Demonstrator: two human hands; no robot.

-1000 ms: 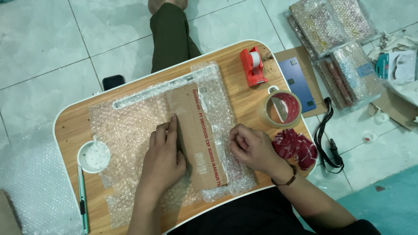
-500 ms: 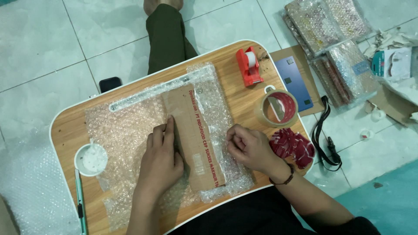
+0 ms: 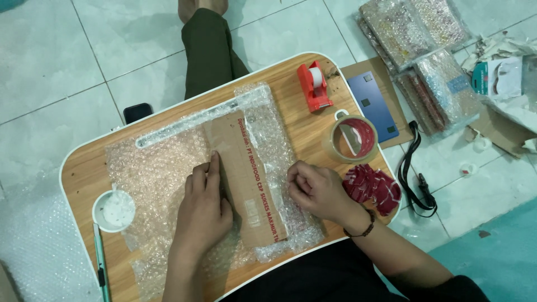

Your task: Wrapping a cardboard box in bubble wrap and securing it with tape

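One cardboard strip (image 3: 246,179) on one bubble wrap sheet (image 3: 162,173), mid lap table (image 3: 84,173). Left hand (image 3: 204,207) flat, fingers together, pressing strip's left edge. Right hand (image 3: 319,190) curled, fingertips pinching wrap at strip's right edge. Two tapes: red dispenser (image 3: 313,86), clear roll (image 3: 352,138). One white round cup (image 3: 114,210), whitish contents unclear. Pile of red stickers (image 3: 372,187)

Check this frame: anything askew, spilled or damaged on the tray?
Nothing spilled. The cardboard strip lies at a slant on the bubble wrap, under the left hand; the right hand rests on the wrap's right edge. The wrap overhangs the tray's near edge. Torn paper scraps litter the floor at upper right.
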